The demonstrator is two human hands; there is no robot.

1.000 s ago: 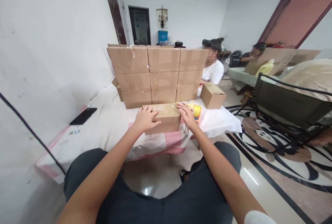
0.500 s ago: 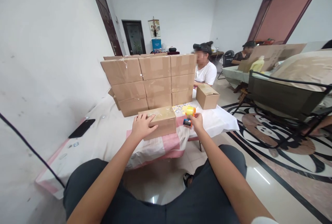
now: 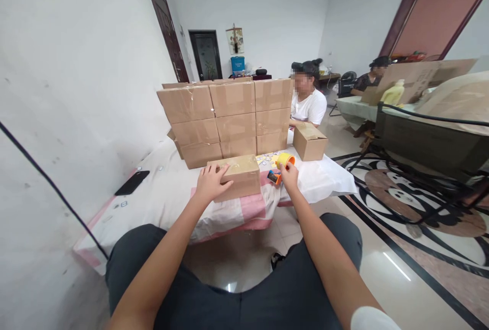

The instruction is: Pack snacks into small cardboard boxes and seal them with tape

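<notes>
My left hand [image 3: 212, 182] lies with spread fingers on the left end of a closed cardboard box [image 3: 244, 183], which has shiny clear tape along its top. To the right of that box, my right hand [image 3: 289, 176] is closed on a tape dispenser [image 3: 284, 161] with a yellow roll and an orange rim. The dispenser's blue and black end [image 3: 273, 177] points toward the box and stays a little apart from it. My fingers hide part of its handle.
Stacked cardboard boxes [image 3: 233, 125] form a wall behind the box. Another box [image 3: 310, 142] stands at the table's right side, near a person in a white shirt [image 3: 311, 107]. A black phone [image 3: 132, 183] lies on the tablecloth [image 3: 168, 202] at left.
My right hand has turned the tape dispenser, so the roll's orange rim faces more toward me. My left hand stays on the box. The whole view has shifted slightly.
</notes>
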